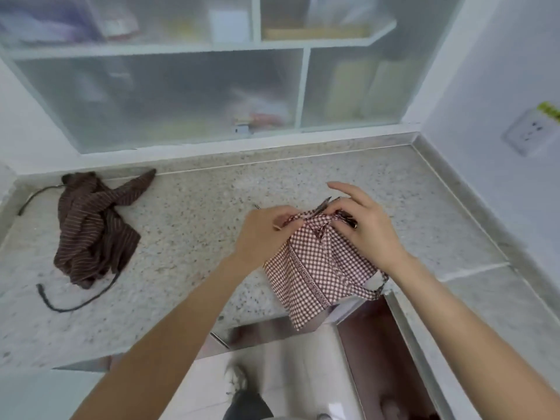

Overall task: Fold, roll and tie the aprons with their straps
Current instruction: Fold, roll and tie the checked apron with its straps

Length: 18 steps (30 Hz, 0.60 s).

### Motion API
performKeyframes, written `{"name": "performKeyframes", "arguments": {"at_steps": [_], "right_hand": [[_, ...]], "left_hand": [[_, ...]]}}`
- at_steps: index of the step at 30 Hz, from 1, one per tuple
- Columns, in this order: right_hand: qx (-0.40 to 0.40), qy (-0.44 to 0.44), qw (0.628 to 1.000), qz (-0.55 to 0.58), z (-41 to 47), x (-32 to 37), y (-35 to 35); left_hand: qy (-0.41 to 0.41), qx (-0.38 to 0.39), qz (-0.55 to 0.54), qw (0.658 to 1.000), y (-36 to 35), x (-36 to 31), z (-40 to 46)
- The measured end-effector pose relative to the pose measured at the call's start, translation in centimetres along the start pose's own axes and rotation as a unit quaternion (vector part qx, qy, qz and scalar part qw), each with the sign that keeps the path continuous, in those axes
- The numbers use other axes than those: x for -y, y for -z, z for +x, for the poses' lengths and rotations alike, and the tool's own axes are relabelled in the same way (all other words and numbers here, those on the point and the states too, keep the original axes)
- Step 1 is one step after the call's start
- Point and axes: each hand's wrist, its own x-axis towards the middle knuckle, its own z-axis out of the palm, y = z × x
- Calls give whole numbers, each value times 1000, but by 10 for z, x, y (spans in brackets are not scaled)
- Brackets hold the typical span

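Observation:
A red-and-white checked apron (312, 274) lies folded into a narrow bundle at the counter's front edge, its lower end hanging over the edge. My left hand (263, 234) grips the bundle's top left, fingers curled round the cloth and a strap. My right hand (360, 225) pinches a dark strap (322, 207) at the bundle's top, index finger raised. A loop of strap (375, 291) sticks out at the bundle's lower right. A brown striped apron (94, 225) lies crumpled at the far left of the counter, its dark strap (75, 301) trailing toward the front.
The speckled stone counter (194, 237) runs into a corner with white walls at the right. Frosted cabinet doors (188, 95) stand behind it. A wall socket (530, 131) is on the right wall. Below the front edge are a white floor and an open brown drawer or recess (372, 359).

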Motion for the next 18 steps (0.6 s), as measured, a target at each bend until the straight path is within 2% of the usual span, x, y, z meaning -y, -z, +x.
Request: {"name": "performKeyframes", "arguments": {"at_steps": [2, 6, 9, 11, 13, 15, 18], "right_hand": [[-27, -48, 998, -7, -32, -21, 21], [-28, -119, 992, 3, -88, -56, 51], [-12, -162, 984, 72, -110, -65, 68], [-3, -159, 980, 122, -116, -66, 77], [10, -136, 977, 164, -120, -63, 87], [24, -107, 976, 190, -120, -58, 95], [37, -66, 976, 203, -121, -47, 106]], "left_hand": [[32, -43, -18, 998, -19, -10, -9], [142, -37, -73, 987, -46, -20, -34], [195, 15, 6, 981, -59, -17, -57], [182, 51, 101, 977, -63, -14, -69], [135, 44, 135, 981, -71, -18, -76], [64, 38, 104, 992, -77, -33, -76], [-2, 99, 57, 993, -92, -67, -69]]}}
